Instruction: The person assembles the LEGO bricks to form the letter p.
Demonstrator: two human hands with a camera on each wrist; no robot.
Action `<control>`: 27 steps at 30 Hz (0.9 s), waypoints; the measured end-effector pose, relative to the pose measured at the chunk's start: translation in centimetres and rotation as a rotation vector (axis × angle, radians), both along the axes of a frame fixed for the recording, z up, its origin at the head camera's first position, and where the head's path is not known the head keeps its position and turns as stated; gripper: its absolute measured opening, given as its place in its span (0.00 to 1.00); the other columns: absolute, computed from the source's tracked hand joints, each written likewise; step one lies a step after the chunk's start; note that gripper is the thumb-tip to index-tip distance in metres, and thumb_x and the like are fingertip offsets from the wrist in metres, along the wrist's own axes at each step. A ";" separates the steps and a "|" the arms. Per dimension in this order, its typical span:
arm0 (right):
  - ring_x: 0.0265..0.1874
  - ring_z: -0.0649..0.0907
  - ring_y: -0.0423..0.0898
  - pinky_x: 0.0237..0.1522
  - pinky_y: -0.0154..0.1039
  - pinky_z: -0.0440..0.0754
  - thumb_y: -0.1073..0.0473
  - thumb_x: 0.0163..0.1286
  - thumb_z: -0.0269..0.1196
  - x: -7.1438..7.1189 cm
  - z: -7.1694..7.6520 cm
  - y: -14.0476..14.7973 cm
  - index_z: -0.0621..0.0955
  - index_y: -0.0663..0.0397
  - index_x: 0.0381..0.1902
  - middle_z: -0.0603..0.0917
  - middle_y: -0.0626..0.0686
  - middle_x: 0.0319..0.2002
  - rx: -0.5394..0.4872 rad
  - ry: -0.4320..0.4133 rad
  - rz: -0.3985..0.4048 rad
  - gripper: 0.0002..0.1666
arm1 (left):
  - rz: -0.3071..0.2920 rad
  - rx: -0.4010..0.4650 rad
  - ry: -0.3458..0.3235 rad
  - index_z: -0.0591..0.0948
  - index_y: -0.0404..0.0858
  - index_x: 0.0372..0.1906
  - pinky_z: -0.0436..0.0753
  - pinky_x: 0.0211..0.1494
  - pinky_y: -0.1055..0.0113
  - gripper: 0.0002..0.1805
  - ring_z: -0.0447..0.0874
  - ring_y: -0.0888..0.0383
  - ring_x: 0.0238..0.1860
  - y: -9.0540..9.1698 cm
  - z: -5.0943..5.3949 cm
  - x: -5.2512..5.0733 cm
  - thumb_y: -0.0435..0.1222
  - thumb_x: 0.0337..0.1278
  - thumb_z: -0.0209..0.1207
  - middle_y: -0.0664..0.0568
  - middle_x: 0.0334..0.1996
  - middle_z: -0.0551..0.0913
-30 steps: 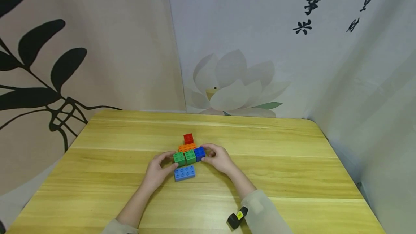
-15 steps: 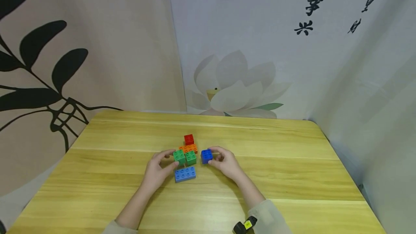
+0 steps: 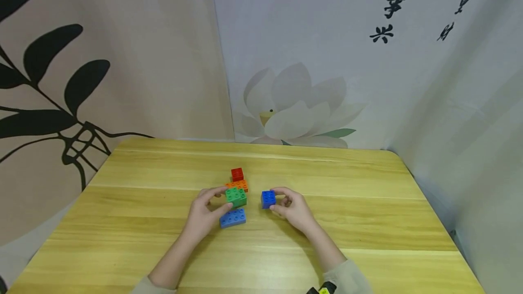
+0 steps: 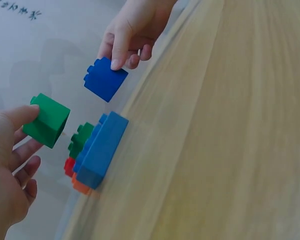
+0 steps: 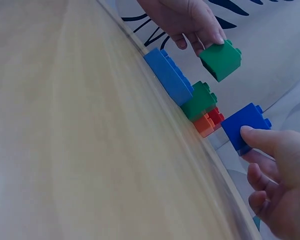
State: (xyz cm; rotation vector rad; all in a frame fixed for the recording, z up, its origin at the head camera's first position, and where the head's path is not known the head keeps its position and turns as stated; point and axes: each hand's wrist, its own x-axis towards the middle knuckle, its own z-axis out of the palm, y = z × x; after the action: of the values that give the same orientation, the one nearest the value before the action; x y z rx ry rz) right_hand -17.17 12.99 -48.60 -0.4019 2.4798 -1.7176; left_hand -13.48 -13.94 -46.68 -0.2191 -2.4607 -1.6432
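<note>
My left hand [image 3: 202, 216] pinches a green brick [image 4: 47, 120] between thumb and fingers, held up off the table in both wrist views. Under it sits a second green brick [image 5: 200, 101], with a light blue brick [image 3: 233, 218] in front and an orange brick [image 3: 244, 185] and red brick [image 3: 237, 174] behind. To the right, my right hand [image 3: 297, 211] pinches a dark blue brick [image 3: 268, 199] by thumb and fingers, raised above the table and apart from the others. In the head view the two green bricks overlap; whether they touch I cannot tell.
The wooden table [image 3: 347, 194] reaches to a curtain [image 3: 310, 35] at the back, printed with a lotus and characters. A black strap with a yellow patch [image 3: 324, 291] is at the right sleeve.
My right hand has drawn the dark blue brick away to the right from beside the green ones. My left hand has shifted slightly right with its green brick, closing the sideways offset from the other green brick.
</note>
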 end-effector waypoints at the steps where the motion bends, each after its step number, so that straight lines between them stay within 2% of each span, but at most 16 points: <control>1: 0.27 0.74 0.45 0.20 0.31 0.72 0.65 0.57 0.71 0.1 0.0 0.2 0.81 0.52 0.54 0.81 0.53 0.46 0.004 0.005 -0.002 0.25 | -0.004 0.003 0.004 0.80 0.38 0.55 0.71 0.47 0.52 0.24 0.72 0.46 0.49 0.1 0.1 0.1 0.34 0.50 0.70 0.44 0.46 0.78; 8: 0.24 0.73 0.43 0.20 0.30 0.70 0.67 0.54 0.72 1.0 0.2 1.4 0.82 0.52 0.51 0.81 0.51 0.42 0.027 0.042 -0.024 0.24 | -0.028 0.034 -0.006 0.81 0.40 0.54 0.69 0.49 0.50 0.23 0.72 0.45 0.50 0.9 0.9 0.6 0.33 0.49 0.70 0.44 0.47 0.78; 13: 0.23 0.73 0.43 0.20 0.30 0.70 0.67 0.52 0.73 1.9 0.2 2.2 0.82 0.52 0.49 0.82 0.51 0.41 0.032 0.049 -0.047 0.24 | -0.064 0.040 0.001 0.82 0.45 0.53 0.71 0.47 0.50 0.22 0.73 0.46 0.50 1.6 1.3 0.9 0.34 0.48 0.71 0.51 0.44 0.78; 16: 0.23 0.73 0.42 0.20 0.30 0.69 0.67 0.52 0.74 2.5 0.1 2.7 0.82 0.53 0.49 0.82 0.51 0.42 0.027 0.042 -0.055 0.24 | -0.096 0.053 0.013 0.82 0.45 0.52 0.71 0.45 0.48 0.22 0.72 0.43 0.48 2.2 1.4 0.9 0.34 0.47 0.71 0.48 0.41 0.78; 20: 0.22 0.72 0.42 0.20 0.30 0.68 0.67 0.51 0.74 3.2 0.0 3.4 0.83 0.54 0.47 0.81 0.52 0.38 0.032 0.044 -0.064 0.23 | -0.129 0.076 0.000 0.82 0.45 0.52 0.70 0.51 0.44 0.23 0.72 0.41 0.48 2.9 1.6 1.0 0.34 0.46 0.72 0.42 0.42 0.77; 24: 0.22 0.72 0.41 0.21 0.30 0.68 0.68 0.49 0.75 3.7 -0.2 4.0 0.83 0.54 0.46 0.80 0.52 0.35 0.024 0.029 -0.088 0.24 | -0.151 0.087 -0.027 0.82 0.48 0.52 0.70 0.53 0.42 0.24 0.72 0.43 0.49 3.5 1.7 1.0 0.34 0.46 0.72 0.43 0.44 0.77; 27: 0.22 0.71 0.41 0.21 0.30 0.68 0.69 0.49 0.75 3.9 -0.3 4.4 0.83 0.55 0.47 0.80 0.52 0.37 0.008 0.011 -0.095 0.25 | -0.167 0.081 -0.030 0.82 0.45 0.52 0.71 0.53 0.42 0.24 0.73 0.44 0.50 3.9 1.7 1.0 0.34 0.46 0.72 0.46 0.46 0.78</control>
State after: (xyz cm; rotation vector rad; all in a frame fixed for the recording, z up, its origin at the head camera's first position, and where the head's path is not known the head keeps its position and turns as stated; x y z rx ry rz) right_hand -13.25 17.35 -48.94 -0.2983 2.5512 -1.7430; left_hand -12.47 -10.02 -45.00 -0.4015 -2.4509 -1.8204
